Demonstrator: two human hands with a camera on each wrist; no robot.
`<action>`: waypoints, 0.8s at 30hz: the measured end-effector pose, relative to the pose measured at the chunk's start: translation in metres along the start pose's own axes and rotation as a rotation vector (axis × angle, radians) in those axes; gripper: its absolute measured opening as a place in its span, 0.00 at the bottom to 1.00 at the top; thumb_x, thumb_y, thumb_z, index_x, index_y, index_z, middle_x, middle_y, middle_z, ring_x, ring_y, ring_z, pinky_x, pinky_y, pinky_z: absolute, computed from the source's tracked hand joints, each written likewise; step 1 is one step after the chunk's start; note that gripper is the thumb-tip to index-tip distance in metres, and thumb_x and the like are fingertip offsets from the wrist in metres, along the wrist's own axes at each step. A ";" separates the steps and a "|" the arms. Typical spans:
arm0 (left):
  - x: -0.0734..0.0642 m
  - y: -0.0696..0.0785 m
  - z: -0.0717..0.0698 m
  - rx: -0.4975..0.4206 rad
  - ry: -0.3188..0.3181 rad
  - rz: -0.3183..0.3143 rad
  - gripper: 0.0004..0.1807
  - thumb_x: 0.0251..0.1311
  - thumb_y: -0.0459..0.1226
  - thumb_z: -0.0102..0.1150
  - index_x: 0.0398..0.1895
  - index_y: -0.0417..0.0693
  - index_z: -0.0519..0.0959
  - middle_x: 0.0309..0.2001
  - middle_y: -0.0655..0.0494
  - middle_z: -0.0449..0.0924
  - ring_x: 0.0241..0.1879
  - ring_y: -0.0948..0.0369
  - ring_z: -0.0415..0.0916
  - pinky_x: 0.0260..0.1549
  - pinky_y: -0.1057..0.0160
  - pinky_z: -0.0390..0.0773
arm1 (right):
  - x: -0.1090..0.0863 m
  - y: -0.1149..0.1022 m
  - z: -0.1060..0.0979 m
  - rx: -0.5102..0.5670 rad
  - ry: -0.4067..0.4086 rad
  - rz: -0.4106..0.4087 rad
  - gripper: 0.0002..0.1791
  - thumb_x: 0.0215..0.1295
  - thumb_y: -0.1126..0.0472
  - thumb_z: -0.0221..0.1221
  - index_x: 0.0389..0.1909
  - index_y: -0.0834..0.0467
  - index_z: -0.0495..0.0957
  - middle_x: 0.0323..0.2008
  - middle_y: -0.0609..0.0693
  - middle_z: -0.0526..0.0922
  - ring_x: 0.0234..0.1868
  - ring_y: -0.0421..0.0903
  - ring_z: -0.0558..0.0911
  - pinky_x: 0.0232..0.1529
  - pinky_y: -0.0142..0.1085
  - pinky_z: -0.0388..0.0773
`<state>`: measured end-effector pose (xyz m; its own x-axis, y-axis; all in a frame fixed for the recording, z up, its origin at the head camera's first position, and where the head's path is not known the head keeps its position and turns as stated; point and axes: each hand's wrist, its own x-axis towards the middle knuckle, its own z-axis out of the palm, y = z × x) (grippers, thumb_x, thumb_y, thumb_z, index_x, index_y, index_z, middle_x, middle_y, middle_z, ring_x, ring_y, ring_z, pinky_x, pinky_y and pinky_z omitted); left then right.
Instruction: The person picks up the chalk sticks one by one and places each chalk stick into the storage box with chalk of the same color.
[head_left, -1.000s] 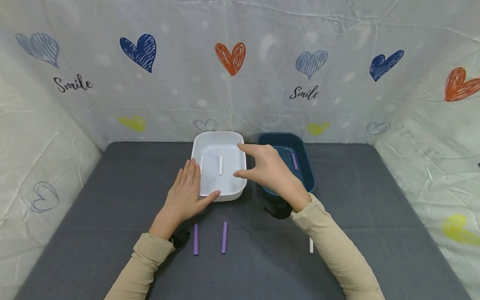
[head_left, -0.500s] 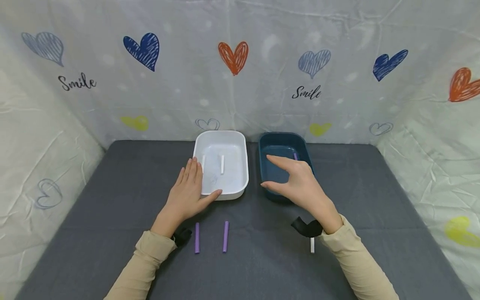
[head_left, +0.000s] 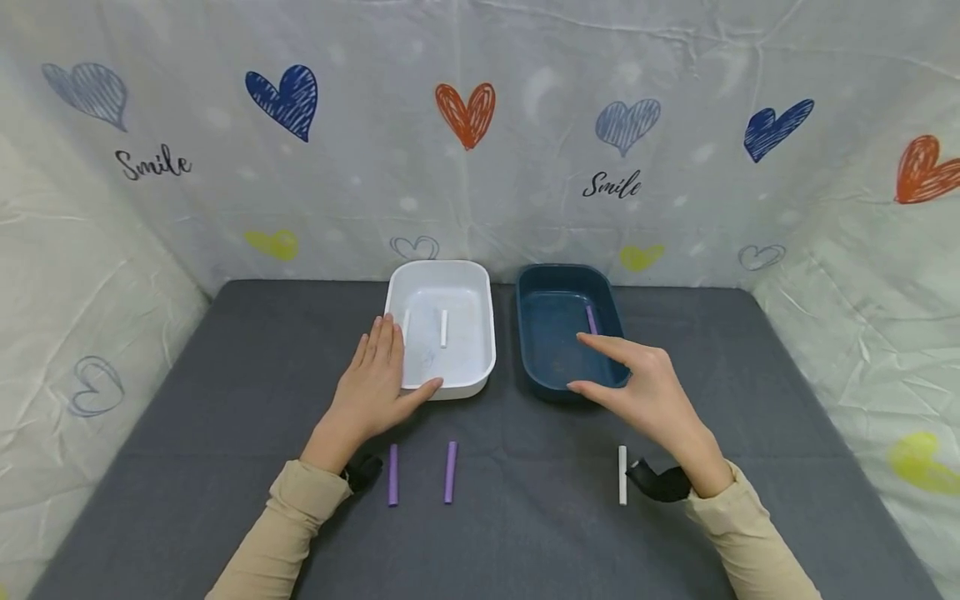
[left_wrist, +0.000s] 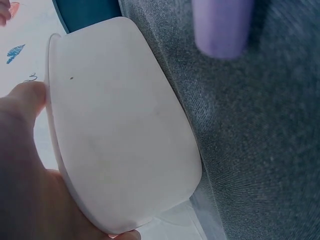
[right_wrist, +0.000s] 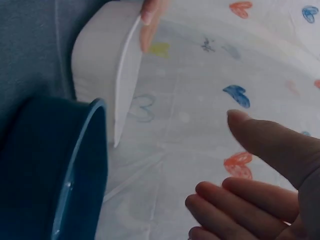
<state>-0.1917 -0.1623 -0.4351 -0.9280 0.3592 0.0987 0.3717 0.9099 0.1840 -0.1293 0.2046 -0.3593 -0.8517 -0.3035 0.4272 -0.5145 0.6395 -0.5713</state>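
My left hand (head_left: 372, 392) rests on the near left corner of the white tray (head_left: 457, 393), fingers straight along the left rim, thumb on the front rim. In that tray lie two white chalk sticks, one in the middle (head_left: 443, 329) and one beside the fingertips. Over the near right corner of the dark blue tray (head_left: 547, 333), my right hand (head_left: 645, 383) hovers with thumb and fingers spread, holding nothing. A purple chalk stick (head_left: 590, 318) lies inside the blue tray, its lower end hidden by the hand. The right wrist view shows the same empty, spread right hand (right_wrist: 260, 175).
Two purple chalk sticks, a left one (head_left: 393, 475) and a right one (head_left: 450, 473), lie on the grey cloth before the white tray. One white chalk stick (head_left: 622, 475) lies near the right wrist's black strap (head_left: 660, 482). A patterned curtain (head_left: 525, 200) hangs behind the trays.
My right hand has moved right and toward me, from the white tray's right side across the blue tray. The white chalk stick on the cloth has come into full view. My left hand stays put.
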 end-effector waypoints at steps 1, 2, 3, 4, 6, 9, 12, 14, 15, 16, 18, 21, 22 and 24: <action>0.000 0.000 0.000 -0.003 0.001 0.002 0.60 0.64 0.69 0.43 0.75 0.26 0.43 0.78 0.34 0.32 0.77 0.43 0.30 0.73 0.45 0.40 | -0.002 0.002 -0.001 0.001 0.005 0.000 0.34 0.51 0.56 0.76 0.62 0.55 0.79 0.57 0.50 0.82 0.58 0.50 0.80 0.56 0.48 0.77; 0.001 0.000 0.001 -0.005 0.000 0.004 0.60 0.64 0.69 0.43 0.76 0.26 0.43 0.78 0.34 0.32 0.77 0.43 0.30 0.73 0.45 0.40 | -0.005 0.005 -0.002 0.006 0.008 0.007 0.34 0.51 0.57 0.76 0.61 0.54 0.79 0.57 0.49 0.83 0.58 0.49 0.80 0.56 0.47 0.77; 0.001 0.000 0.002 -0.007 -0.001 0.006 0.60 0.64 0.70 0.43 0.76 0.26 0.43 0.78 0.34 0.31 0.77 0.44 0.30 0.73 0.45 0.39 | -0.008 0.007 -0.003 0.009 0.010 0.018 0.33 0.51 0.57 0.76 0.61 0.54 0.80 0.56 0.48 0.83 0.58 0.48 0.80 0.55 0.46 0.77; 0.001 0.000 0.002 -0.006 -0.002 0.009 0.60 0.64 0.70 0.42 0.76 0.26 0.43 0.78 0.34 0.31 0.77 0.44 0.30 0.73 0.45 0.39 | -0.011 0.010 -0.004 0.010 0.012 0.030 0.33 0.51 0.57 0.76 0.61 0.53 0.80 0.56 0.47 0.83 0.58 0.47 0.80 0.55 0.46 0.77; 0.002 0.001 0.003 -0.006 -0.006 0.011 0.60 0.64 0.71 0.41 0.76 0.27 0.42 0.78 0.35 0.30 0.77 0.44 0.29 0.73 0.45 0.39 | -0.017 0.014 -0.006 0.007 0.012 0.052 0.33 0.51 0.58 0.76 0.61 0.53 0.80 0.56 0.47 0.83 0.57 0.47 0.81 0.54 0.47 0.78; 0.002 0.001 0.002 0.000 -0.007 0.008 0.60 0.64 0.71 0.41 0.76 0.27 0.42 0.78 0.35 0.30 0.77 0.44 0.29 0.73 0.45 0.39 | -0.025 0.021 -0.008 0.008 0.009 0.076 0.33 0.51 0.58 0.76 0.61 0.55 0.80 0.56 0.47 0.83 0.56 0.47 0.81 0.54 0.48 0.78; 0.001 0.001 0.001 0.002 -0.008 0.006 0.60 0.64 0.70 0.42 0.76 0.26 0.42 0.78 0.34 0.30 0.77 0.43 0.30 0.73 0.45 0.39 | -0.033 0.027 -0.009 0.009 0.011 0.102 0.32 0.51 0.58 0.76 0.60 0.57 0.80 0.55 0.48 0.83 0.56 0.47 0.82 0.55 0.46 0.78; 0.000 0.001 -0.001 -0.001 -0.008 0.005 0.60 0.64 0.70 0.42 0.76 0.26 0.42 0.78 0.34 0.31 0.77 0.43 0.29 0.73 0.45 0.39 | -0.038 0.031 -0.010 0.008 0.008 0.123 0.32 0.52 0.58 0.76 0.60 0.58 0.80 0.55 0.48 0.83 0.56 0.48 0.82 0.56 0.44 0.77; 0.000 0.001 -0.001 -0.004 -0.009 0.003 0.60 0.64 0.69 0.43 0.76 0.26 0.42 0.78 0.34 0.31 0.77 0.43 0.29 0.73 0.45 0.39 | -0.040 0.033 -0.011 0.007 0.005 0.135 0.32 0.52 0.58 0.76 0.60 0.58 0.80 0.55 0.48 0.83 0.56 0.48 0.81 0.56 0.42 0.77; 0.000 0.001 -0.002 -0.006 -0.009 0.002 0.60 0.64 0.69 0.43 0.76 0.26 0.42 0.78 0.33 0.31 0.77 0.43 0.29 0.73 0.45 0.39 | -0.043 0.035 -0.011 0.006 0.002 0.147 0.32 0.52 0.58 0.75 0.60 0.58 0.80 0.55 0.48 0.83 0.56 0.48 0.81 0.56 0.38 0.77; -0.001 0.001 -0.003 -0.011 -0.009 0.002 0.60 0.64 0.69 0.44 0.75 0.25 0.42 0.77 0.33 0.32 0.77 0.43 0.29 0.73 0.44 0.39 | -0.048 0.038 -0.012 0.006 -0.004 0.169 0.32 0.53 0.58 0.75 0.60 0.58 0.80 0.55 0.48 0.83 0.57 0.48 0.81 0.57 0.30 0.75; -0.002 0.000 -0.004 -0.012 -0.011 0.001 0.60 0.64 0.69 0.44 0.75 0.25 0.42 0.77 0.33 0.32 0.77 0.43 0.29 0.73 0.44 0.39 | -0.054 0.042 -0.013 0.015 -0.013 0.191 0.31 0.53 0.57 0.75 0.60 0.59 0.80 0.55 0.48 0.84 0.57 0.49 0.81 0.56 0.22 0.71; -0.002 0.000 -0.004 -0.010 -0.010 0.000 0.60 0.64 0.69 0.44 0.75 0.25 0.42 0.77 0.33 0.32 0.77 0.43 0.29 0.73 0.44 0.39 | -0.056 0.043 -0.013 0.017 -0.017 0.200 0.31 0.53 0.56 0.75 0.60 0.58 0.80 0.54 0.49 0.84 0.56 0.50 0.81 0.55 0.21 0.71; -0.003 0.000 -0.003 -0.012 -0.007 -0.001 0.60 0.64 0.69 0.44 0.75 0.25 0.43 0.77 0.33 0.32 0.77 0.43 0.30 0.73 0.44 0.39 | -0.060 0.045 -0.013 0.020 -0.029 0.221 0.31 0.54 0.55 0.74 0.60 0.58 0.80 0.54 0.49 0.84 0.56 0.50 0.81 0.55 0.25 0.73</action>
<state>-0.1892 -0.1640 -0.4320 -0.9284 0.3601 0.0916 0.3713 0.9077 0.1954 -0.0997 0.2611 -0.4013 -0.9464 -0.1780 0.2696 -0.3164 0.6790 -0.6624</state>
